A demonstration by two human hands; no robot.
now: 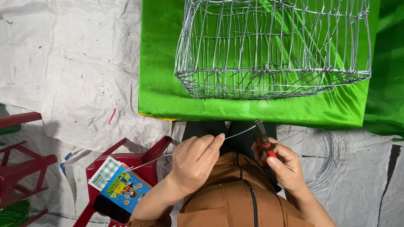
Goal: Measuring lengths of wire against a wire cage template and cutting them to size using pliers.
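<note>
- We see a thin straight wire [198,147] running across the lap, just below the near edge of the green cloth-covered table [160,84].
- Our left hand [195,162] pinches that wire between thumb and forefinger near its middle; the other fingers are curled in.
- Our right hand [286,166] is clenched around the red handles of a pair of pliers [263,138], whose nose points up toward the table edge.
- The plier tips meet the wire's far end just under the table's near edge; we can't tell whether the jaws actually bite the wire.
- The wire's other end trails down-left from the left hand, over a dark red plastic chair [139,162] standing left of the table's near corner.
- On that chair lie a checked packet [103,172] and a blue illustrated booklet [124,189], touching each other.
- On the table stands a boxy wire-mesh cage [273,46], taking up most of the cloth's right part.
- A loose coil of wire [328,155] lies on the floor below the table's right end, just beside the right hand.
- White crumpled sheeting [67,67] covers the floor left of the table; a second red chair [21,168] sits at the far left, well apart from the table.
</note>
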